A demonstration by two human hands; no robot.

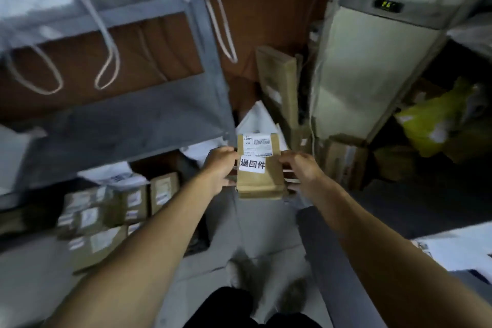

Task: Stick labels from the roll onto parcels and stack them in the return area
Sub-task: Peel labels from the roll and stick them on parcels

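Labelled parcel (pixel 259 168) is gripped at both sides, left hand (pixel 219 166) and right hand (pixel 302 170) fingers clamped on it. Stacking judged next: lowering toward 12 o'clock pile (pixel 259 121).

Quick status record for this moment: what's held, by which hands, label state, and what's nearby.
held item: brown parcel, off the floor
left hand: grips parcel's left edge
right hand: grips parcel's right edge
label: white, black characters, stuck on the top face below a barcode slip
nearby: labelled cartons on the floor at left; white bag beyond the parcel
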